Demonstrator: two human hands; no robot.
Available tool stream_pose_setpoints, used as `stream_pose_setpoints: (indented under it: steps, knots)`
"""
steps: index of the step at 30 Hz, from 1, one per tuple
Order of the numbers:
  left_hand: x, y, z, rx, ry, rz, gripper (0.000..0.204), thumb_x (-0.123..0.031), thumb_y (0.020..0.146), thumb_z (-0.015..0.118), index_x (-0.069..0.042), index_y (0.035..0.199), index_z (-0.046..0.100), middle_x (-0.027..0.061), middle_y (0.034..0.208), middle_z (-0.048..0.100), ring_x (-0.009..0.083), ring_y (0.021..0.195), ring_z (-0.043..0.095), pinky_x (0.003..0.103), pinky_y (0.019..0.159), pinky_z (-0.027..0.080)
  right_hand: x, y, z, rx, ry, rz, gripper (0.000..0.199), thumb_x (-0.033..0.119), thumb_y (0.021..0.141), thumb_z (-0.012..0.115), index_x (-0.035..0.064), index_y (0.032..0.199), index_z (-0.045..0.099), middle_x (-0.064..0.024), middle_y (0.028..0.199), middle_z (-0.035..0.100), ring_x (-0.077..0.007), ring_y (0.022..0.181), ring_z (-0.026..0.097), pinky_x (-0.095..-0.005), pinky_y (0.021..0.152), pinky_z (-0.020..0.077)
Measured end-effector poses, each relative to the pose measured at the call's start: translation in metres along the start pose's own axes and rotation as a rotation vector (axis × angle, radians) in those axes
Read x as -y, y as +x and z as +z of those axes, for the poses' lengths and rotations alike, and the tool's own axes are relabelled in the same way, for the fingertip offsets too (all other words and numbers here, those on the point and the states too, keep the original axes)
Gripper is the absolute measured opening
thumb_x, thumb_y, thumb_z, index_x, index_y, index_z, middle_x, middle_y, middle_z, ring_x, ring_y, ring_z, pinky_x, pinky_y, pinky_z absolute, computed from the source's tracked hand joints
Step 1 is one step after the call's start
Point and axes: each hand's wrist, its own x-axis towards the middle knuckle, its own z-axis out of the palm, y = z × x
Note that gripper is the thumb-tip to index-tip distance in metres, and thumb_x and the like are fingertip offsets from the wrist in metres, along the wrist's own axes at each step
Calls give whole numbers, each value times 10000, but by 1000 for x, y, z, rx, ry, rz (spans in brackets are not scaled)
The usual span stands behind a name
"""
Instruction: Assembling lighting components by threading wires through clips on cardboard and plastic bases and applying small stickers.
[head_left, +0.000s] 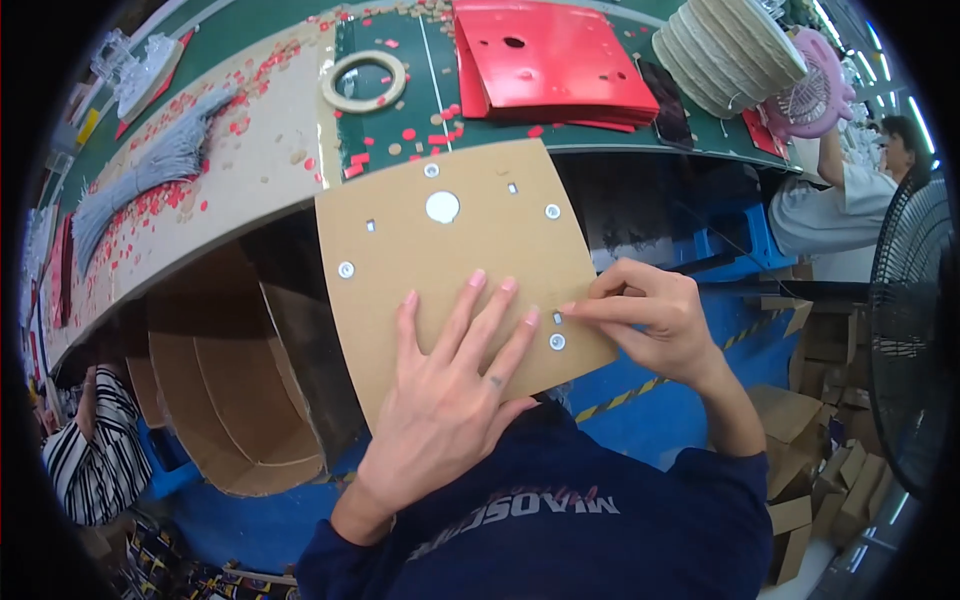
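A tan cardboard sheet (390, 245) lies tilted in front of me, its far edge at the table's front edge. It has a large round hole (443, 207), small rectangular slots and several round silver eyelets (552, 212). My left hand (440, 400) rests on the near part of the sheet, fingers spread and pressing down flat. At the right side, my right hand (655, 318) pinches thumb and forefinger together beside a small slot (558, 318) and a silver eyelet (557, 342). Anything between those fingertips is too small to make out.
On the green table stand red punched sheets (555, 65), a tape roll (364, 82), a grey-blue tie bundle (150, 170), a cord spool (725, 55) and a pink fan (812, 85). Scraps are scattered about. An open carton (235, 385) sits left, a black fan (915, 310) right. Two people are nearby.
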Motion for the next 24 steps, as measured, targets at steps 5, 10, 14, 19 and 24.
stream_pose_setpoints:
  steps: [5,10,14,19,24]
  knots:
    - [7,-5,-3,16,-36,10,732,-356,771,826,-247,1456,596,142,1602,420,387,1491,371,684,1153,236,-12,1,2,-11,-70,-119,346,-69,702,743,61,1020,787,-81,915,669,-230,797,663,-308,650,551]
    - [10,0,-5,24,-59,0,696,-369,767,828,-262,1425,629,138,1578,459,383,1478,398,684,1157,229,-21,5,-5,85,-83,-189,403,-67,663,745,62,1042,790,-78,905,668,-225,787,651,-290,601,525]
    - [13,-3,-8,37,-49,-28,693,-382,766,827,-273,1422,632,138,1577,462,382,1478,400,681,1158,228,-17,11,-1,88,-117,-236,410,-66,644,737,46,1035,786,-75,893,645,-227,768,639,-303,602,529]
    - [9,-4,-10,57,-68,-41,680,-373,756,836,-281,1402,649,122,1578,464,377,1477,401,684,1153,240,-14,15,4,90,-89,-278,423,-56,615,730,31,1026,779,-73,888,630,-227,764,631,-314,605,530]
    - [2,11,-33,96,-42,-72,635,-289,733,851,-252,1346,691,119,1505,522,346,1424,459,605,1118,350,-10,18,0,128,-93,-234,394,-71,647,708,28,1023,768,-82,899,616,-240,792,624,-336,643,536]
